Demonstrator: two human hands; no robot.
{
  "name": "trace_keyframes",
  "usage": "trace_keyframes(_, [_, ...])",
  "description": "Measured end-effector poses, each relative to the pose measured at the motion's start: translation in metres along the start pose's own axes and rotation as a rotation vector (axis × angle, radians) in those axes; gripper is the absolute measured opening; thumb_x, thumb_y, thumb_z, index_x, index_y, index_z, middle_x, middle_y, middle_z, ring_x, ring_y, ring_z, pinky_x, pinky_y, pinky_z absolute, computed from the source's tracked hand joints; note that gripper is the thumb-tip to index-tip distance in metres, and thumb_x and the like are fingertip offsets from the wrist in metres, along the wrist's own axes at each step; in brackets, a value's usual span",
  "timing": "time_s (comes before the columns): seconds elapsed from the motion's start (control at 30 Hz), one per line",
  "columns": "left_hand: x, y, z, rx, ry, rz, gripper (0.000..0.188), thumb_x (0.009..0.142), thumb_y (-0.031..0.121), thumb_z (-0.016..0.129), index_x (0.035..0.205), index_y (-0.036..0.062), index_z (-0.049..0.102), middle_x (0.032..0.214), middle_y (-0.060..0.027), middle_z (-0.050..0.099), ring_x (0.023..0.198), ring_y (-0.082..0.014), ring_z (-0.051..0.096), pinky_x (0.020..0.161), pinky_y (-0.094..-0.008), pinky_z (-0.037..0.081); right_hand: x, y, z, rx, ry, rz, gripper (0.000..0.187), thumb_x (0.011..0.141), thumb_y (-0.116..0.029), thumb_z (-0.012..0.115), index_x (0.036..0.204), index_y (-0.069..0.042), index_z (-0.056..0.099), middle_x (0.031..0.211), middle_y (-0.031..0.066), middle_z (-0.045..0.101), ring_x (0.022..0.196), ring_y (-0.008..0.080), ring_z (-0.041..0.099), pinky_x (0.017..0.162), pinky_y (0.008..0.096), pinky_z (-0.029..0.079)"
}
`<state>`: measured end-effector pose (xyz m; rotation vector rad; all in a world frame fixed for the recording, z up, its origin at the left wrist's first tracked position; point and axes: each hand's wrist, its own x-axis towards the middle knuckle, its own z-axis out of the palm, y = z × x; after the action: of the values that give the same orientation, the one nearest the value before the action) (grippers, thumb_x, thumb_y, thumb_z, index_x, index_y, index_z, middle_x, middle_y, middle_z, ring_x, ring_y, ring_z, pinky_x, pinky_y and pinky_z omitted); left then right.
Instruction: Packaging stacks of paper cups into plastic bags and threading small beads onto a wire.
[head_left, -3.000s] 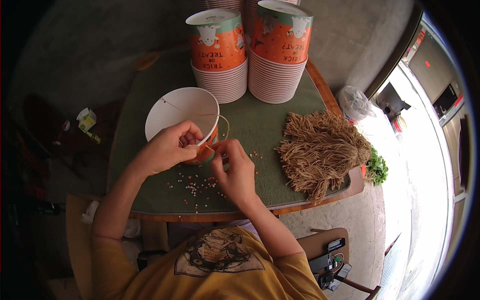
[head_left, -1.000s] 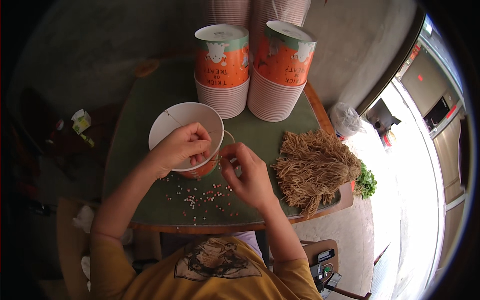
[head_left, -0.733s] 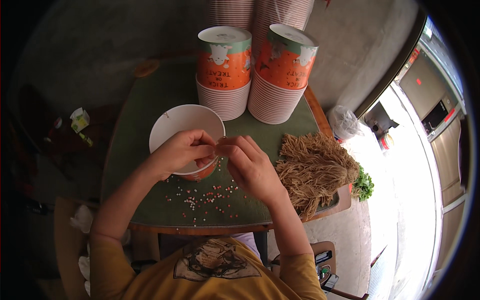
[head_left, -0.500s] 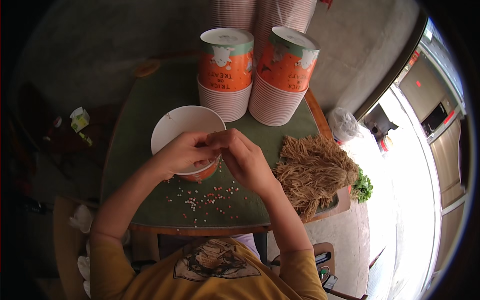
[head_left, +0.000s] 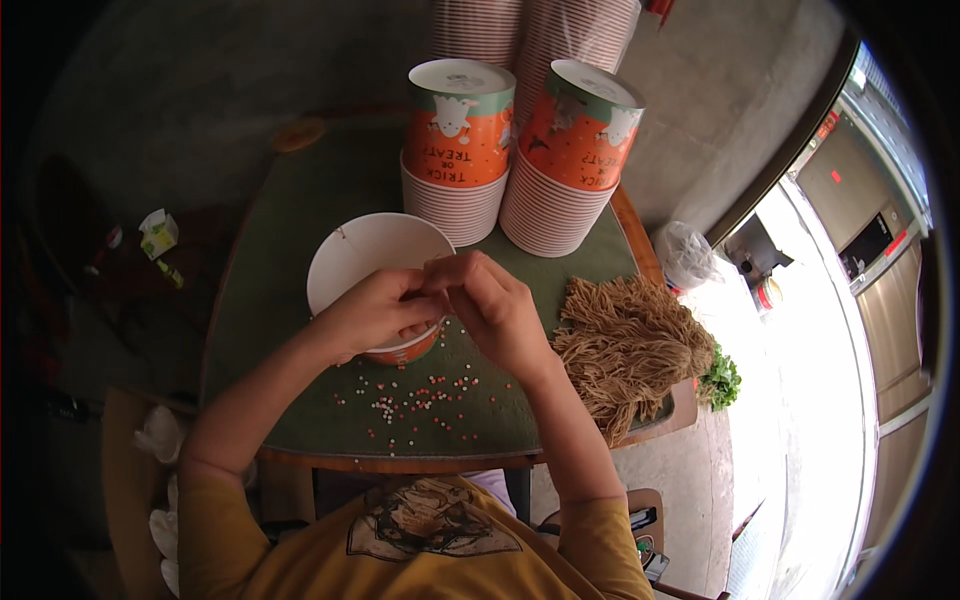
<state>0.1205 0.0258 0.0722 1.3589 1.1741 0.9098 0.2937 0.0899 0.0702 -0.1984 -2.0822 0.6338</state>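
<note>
A white-lined paper bucket (head_left: 365,250) stands upright on the green-topped table, its outside printed orange and green. At its right rim my left hand (head_left: 380,312) and my right hand (head_left: 497,308) meet, fingertips pinched together. Whatever lies between the fingers is too small and too hidden to name. A short brown strand (head_left: 343,232) shows at the bucket's far left rim. Small red and white beads (head_left: 405,402) are scattered over the cloth just in front of the bucket. To the right of my right hand lies a thick bundle of brown strings (head_left: 635,350).
Two tall stacks of upturned paper buckets (head_left: 458,125) (head_left: 572,130) stand at the back, with more wrapped stacks (head_left: 575,35) behind. Green leaves (head_left: 720,382) show beyond the strings. A bright doorway opens at the right; a tissue pack (head_left: 158,235) lies far left.
The view has shifted slightly. Both hands stay pinched together at the bucket's right rim, with only small finger movement. The bucket and the beads look the same.
</note>
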Motion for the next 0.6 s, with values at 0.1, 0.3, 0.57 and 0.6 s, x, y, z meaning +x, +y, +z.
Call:
trace_keyframes(0.1, [-0.001, 0.0, -0.001, -0.051, -0.031, -0.05, 0.015, 0.092, 0.016, 0.057, 0.098, 0.0025, 0.061, 0.078, 0.0025, 0.055, 0.068, -0.0039, 0.049, 0.062, -0.0193, 0.041, -0.005, 0.007, -0.002, -0.056, -0.022, 0.106, 0.021, 0.078, 0.011, 0.056, 0.095, -0.002, 0.056, 0.097, 0.0102, 0.062, 0.089, 0.0266, 0.064, 0.075, 0.0324, 0.051])
trace_keyframes(0.3, [-0.002, 0.003, -0.001, -0.084, -0.017, -0.105, 0.014, 0.092, 0.016, 0.057, 0.092, 0.003, 0.06, 0.075, 0.0026, 0.054, 0.066, -0.0036, 0.049, 0.061, -0.0187, 0.042, -0.025, 0.002, -0.005, -0.086, 0.038, 0.186, 0.019, 0.077, 0.006, 0.061, 0.094, -0.001, 0.055, 0.1, 0.0113, 0.061, 0.094, 0.0279, 0.062, 0.076, 0.0338, 0.051])
trace_keyframes(0.57, [0.001, 0.006, 0.0, -0.036, -0.027, -0.067, 0.011, 0.091, 0.011, 0.055, 0.098, 0.0021, 0.057, 0.082, 0.0016, 0.055, 0.072, -0.0039, 0.049, 0.063, -0.0191, 0.041, -0.037, -0.005, 0.004, -0.219, 0.065, 0.166, 0.019, 0.075, 0.0, 0.069, 0.091, -0.005, 0.059, 0.092, 0.0096, 0.057, 0.086, 0.0284, 0.059, 0.073, 0.0357, 0.049])
trace_keyframes(0.6, [0.001, 0.007, 0.001, -0.003, -0.041, -0.017, 0.012, 0.091, 0.008, 0.055, 0.101, 0.0018, 0.055, 0.085, 0.001, 0.055, 0.074, -0.0042, 0.05, 0.065, -0.0195, 0.042, -0.037, -0.004, 0.004, -0.218, 0.064, 0.166, 0.019, 0.075, 0.0, 0.069, 0.091, -0.005, 0.059, 0.092, 0.0096, 0.057, 0.086, 0.0284, 0.059, 0.073, 0.0357, 0.049])
